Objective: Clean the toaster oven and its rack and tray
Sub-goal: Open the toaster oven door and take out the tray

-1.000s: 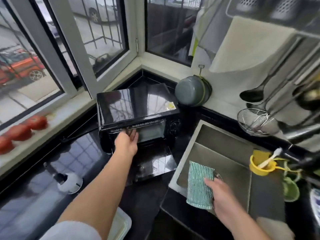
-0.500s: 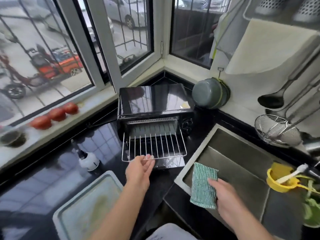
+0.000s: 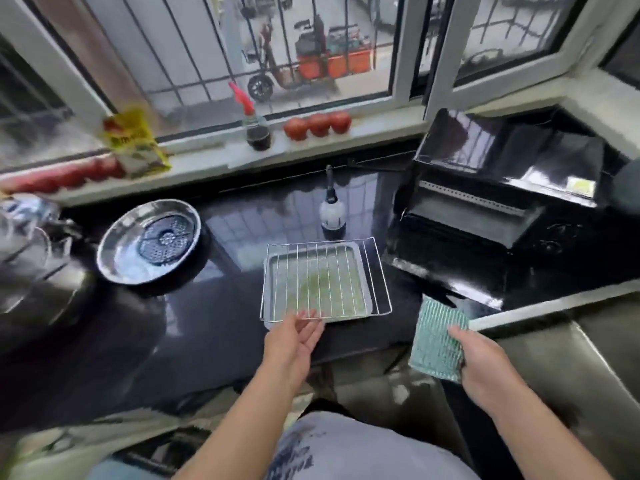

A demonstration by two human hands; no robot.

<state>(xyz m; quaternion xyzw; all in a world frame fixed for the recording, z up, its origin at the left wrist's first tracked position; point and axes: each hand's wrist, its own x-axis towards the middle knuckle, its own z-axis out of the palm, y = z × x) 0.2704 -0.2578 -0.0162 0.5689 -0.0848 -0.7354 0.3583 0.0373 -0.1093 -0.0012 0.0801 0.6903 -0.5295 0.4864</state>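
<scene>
Wire rack point(image 3: 327, 277) lying flat over the tray point(image 3: 366, 285) on the black counter point(image 3: 214, 317), shifted a little to the right so its right edge overhangs the tray. Tray bottom smeared with greenish residue. Left hand point(image 3: 294, 341) at the rack's near left corner, palm turned up, fingers loose and nearly straight, fingertips point(image 3: 308, 315) at the front wire; hard to tell whether touching, no grip closed round it. Right hand point(image 3: 481, 362) pinching a green cloth point(image 3: 438, 339) by its right edge, thumb on top, cloth hanging just right of the rack near the sink rim point(image 3: 554, 308). Toaster oven point(image 3: 502, 188) further back on the right, door point(image 3: 446, 275) dropped open, well apart from both hands. Round steel steamer plate point(image 3: 149, 242) on the counter to the left.
</scene>
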